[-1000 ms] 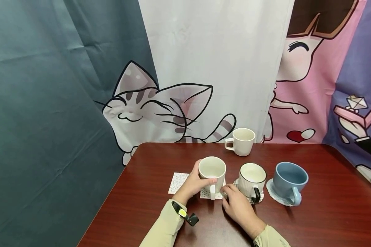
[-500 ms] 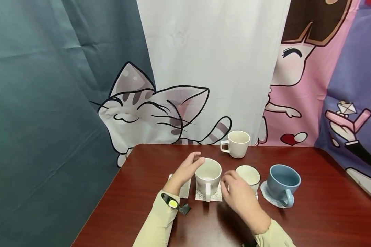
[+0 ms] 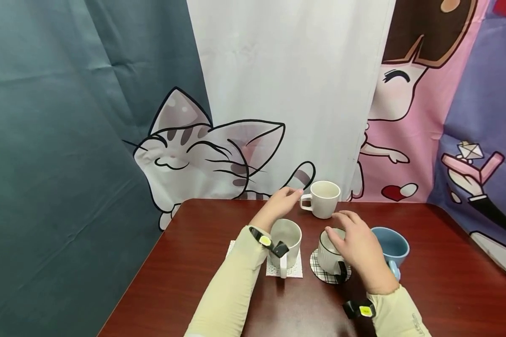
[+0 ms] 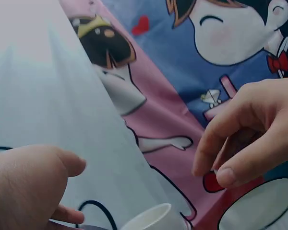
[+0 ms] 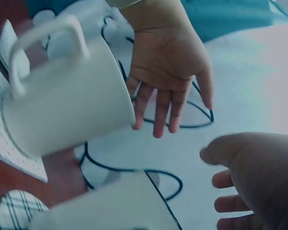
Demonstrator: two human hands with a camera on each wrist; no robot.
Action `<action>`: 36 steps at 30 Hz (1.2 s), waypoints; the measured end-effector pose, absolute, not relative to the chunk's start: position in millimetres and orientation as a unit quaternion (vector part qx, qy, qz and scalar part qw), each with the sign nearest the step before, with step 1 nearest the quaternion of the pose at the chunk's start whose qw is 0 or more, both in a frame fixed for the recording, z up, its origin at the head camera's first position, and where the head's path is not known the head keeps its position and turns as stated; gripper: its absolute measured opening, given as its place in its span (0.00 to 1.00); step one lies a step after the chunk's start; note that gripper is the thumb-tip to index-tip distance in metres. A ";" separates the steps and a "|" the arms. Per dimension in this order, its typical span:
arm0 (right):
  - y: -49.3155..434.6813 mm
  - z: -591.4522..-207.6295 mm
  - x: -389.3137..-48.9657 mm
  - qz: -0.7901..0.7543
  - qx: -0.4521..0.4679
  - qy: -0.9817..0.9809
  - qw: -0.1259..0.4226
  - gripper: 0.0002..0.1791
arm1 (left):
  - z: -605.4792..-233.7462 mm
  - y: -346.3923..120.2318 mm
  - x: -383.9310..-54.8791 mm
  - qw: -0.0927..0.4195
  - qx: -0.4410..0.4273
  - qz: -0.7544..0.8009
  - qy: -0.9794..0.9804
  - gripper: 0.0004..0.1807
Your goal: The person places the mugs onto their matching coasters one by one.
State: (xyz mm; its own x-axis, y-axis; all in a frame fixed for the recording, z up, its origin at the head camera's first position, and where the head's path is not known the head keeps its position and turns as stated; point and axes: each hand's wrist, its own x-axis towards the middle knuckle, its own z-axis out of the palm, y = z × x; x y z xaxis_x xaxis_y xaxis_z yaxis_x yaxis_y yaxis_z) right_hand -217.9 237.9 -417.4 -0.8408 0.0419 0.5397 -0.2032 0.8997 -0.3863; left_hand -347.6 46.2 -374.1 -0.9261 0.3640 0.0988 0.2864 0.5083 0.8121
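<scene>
My left hand [image 3: 281, 202] reaches out over the near cream mug [image 3: 294, 238], its fingertips beside the handle of the far cream mug [image 3: 325, 200]. Relaxed, slightly bent fingers show on my right hand [image 3: 357, 241], which hovers over the black-rimmed mug [image 3: 328, 257] and hides part of it. Neither hand holds anything. In the right wrist view, my left hand [image 5: 170, 62] shows a palm with extended fingers behind the near cream mug [image 5: 72, 100]. The far mug's rim [image 4: 153, 218] peeks up between both hands in the left wrist view.
The near cream mug stands on a square patterned coaster [image 3: 295, 272], the black-rimmed one on a round plaid coaster [image 3: 320, 275]. A blue cup [image 3: 394, 243] is at the right, partly behind my right hand. Another coaster [image 3: 231, 245] is mostly under my left sleeve. A printed curtain [image 3: 244, 70] hangs behind.
My left hand has let go of the near cream mug and moved up and right to the far mug. My right hand has lifted from beside the near mug and moved right and forward.
</scene>
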 end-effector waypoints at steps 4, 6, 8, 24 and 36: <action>252.9 -417.4 -217.6 0.233 0.035 -0.934 0.269 0.35 | -381.0 70.6 -361.3 0.070 0.152 0.477 0.863 0.28; 257.1 -416.4 -216.8 0.240 0.031 -0.933 0.265 0.39 | -385.7 80.4 -368.3 0.097 0.135 0.489 0.856 0.29; 259.2 -415.5 -216.4 0.248 0.028 -0.933 0.261 0.40 | -390.9 87.3 -376.0 0.125 0.121 0.501 0.848 0.30; 265.3 -415.6 -223.6 0.274 0.029 -0.926 0.259 0.39 | -420.5 101.5 -413.0 0.195 0.050 0.528 0.825 0.39; 274.5 -412.5 -217.4 0.297 0.011 -0.927 0.228 0.42 | -429.1 123.3 -411.2 0.222 0.152 0.395 0.879 0.22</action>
